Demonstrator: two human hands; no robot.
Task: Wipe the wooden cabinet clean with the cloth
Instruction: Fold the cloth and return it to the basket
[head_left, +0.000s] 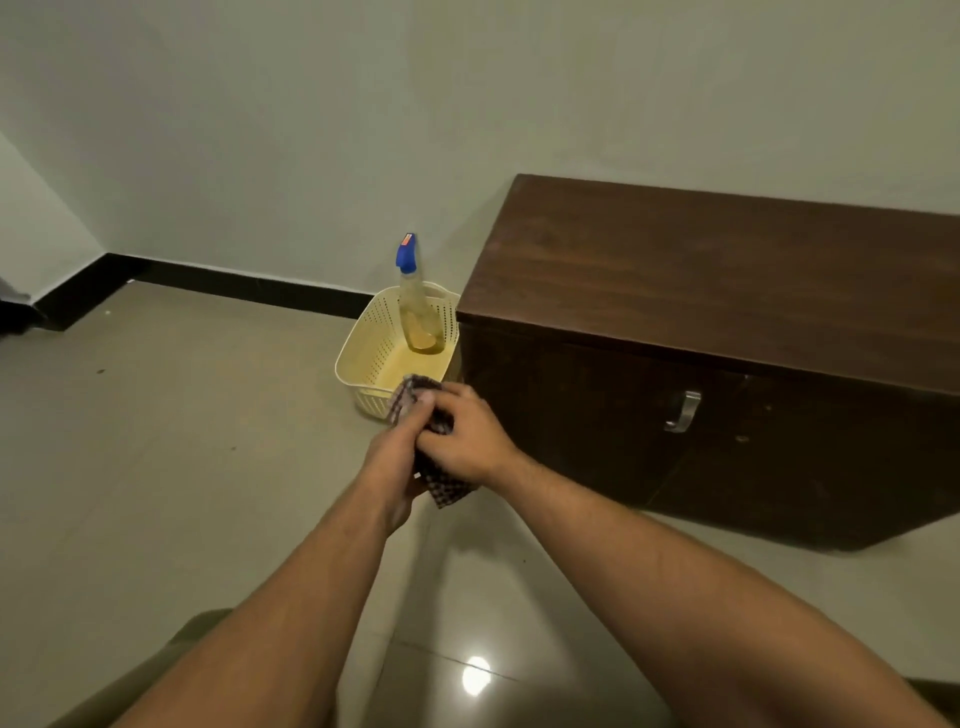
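Closest to the camera, above the floor tiles (182, 441), both forearms reach fwd and the hands meet in mid-air. L hand (392, 460) curls round the checked cloth (448, 487) from the left; R hand (467, 439) bends its fingers over it from the right. Both grip it (bunching or folding, can't tell which). One cloth end pokes up past the fingers and another droops below, touching neither floor nor cabinet.

My read on progress: cloth is in hand, so prep is done, but wiping hasn't begun. Top, front and sides are all left to do.

Just beyond the hands a cream basket (358, 358) sits on the floor at the left end of the wooden cabinet (727, 270), w/ a spray bottle (421, 322) upright in its far right corner.

Room to move: front and left edges of the top are open to approach, and I see no objects on the visible part, so long strokes look possible. The back edge runs along the wall (311, 130), so strokes stop short there. A metal handle (683, 411) sticks out of the front and could snag the cloth. The basket crowds the left side panel low down.
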